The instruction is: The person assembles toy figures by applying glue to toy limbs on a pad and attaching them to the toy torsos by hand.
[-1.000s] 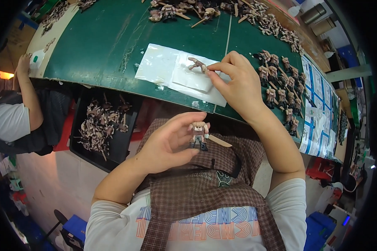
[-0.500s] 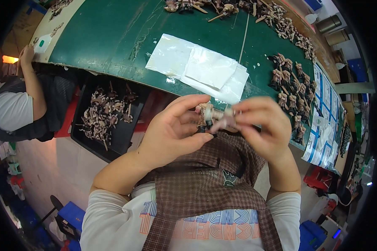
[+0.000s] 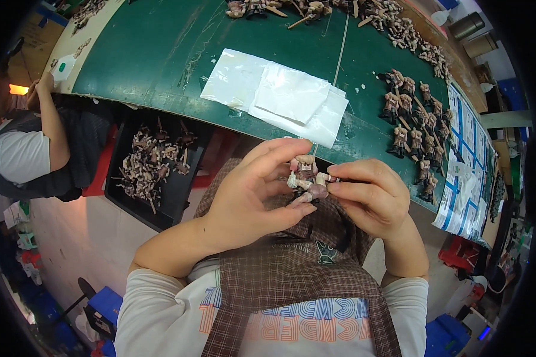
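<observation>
A small figure [image 3: 304, 165] is held between the bent fingers and thumb of the left hand [image 3: 244, 196], which is closed loosely round it in front of the apron [image 3: 268, 285], just off the near edge of the green surface [image 3: 161, 65]. A brown-and-pale piece [image 3: 318, 189] is pinched at its right side by the fingertips of the right hand [image 3: 372, 199] and is brought up against the figure; whether the two are joined or only overlap cannot be told. The figure could be twisted or slip if the piece is pressed at an angle, since the left grip seems light. Either part could be dropped past the edge, as nothing firm is seen beneath them, and a thin limb could be bent if squeezed too hard. Beyond the hands, folded white sheets [image 3: 292, 95] are laid on the surface, and to the right dark-legged figures [image 3: 415, 140] are grouped closely, where they could be knocked by the right elbow or hand. At the left, a black tray [image 3: 173, 211] is filled with loose parts [image 3: 149, 169], and another person's forearm [image 3: 56, 131] is seen beyond it. The view of the figure's lower half is blocked by the piece and fingers.
</observation>
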Available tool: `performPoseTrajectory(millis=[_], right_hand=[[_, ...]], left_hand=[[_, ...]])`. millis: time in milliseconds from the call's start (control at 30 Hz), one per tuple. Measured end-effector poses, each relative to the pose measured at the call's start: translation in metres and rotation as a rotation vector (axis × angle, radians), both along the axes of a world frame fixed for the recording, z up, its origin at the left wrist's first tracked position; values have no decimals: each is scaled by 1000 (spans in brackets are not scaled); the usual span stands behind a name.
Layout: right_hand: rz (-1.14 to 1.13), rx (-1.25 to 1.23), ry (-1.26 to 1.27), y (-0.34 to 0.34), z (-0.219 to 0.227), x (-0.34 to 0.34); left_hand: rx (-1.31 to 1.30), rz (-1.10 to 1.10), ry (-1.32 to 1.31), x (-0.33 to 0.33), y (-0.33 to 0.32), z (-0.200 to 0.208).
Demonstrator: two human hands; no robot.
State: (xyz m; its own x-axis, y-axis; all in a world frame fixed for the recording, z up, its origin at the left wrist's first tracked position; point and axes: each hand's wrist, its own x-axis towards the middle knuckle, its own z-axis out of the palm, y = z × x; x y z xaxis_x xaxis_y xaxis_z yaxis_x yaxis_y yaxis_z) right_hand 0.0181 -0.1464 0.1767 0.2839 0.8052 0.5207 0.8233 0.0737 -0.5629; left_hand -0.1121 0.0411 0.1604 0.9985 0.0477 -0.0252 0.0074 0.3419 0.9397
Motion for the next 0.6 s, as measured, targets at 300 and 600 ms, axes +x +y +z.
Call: performPoseTrajectory(millis=[300,600], right_hand=[[-6,49,-200,-11,1,-5],[33,32,-178,-6,7,-5]], left_hand=[[-276,-93,-64,1,5,-9],[9,35,-209,1,5,-27]])
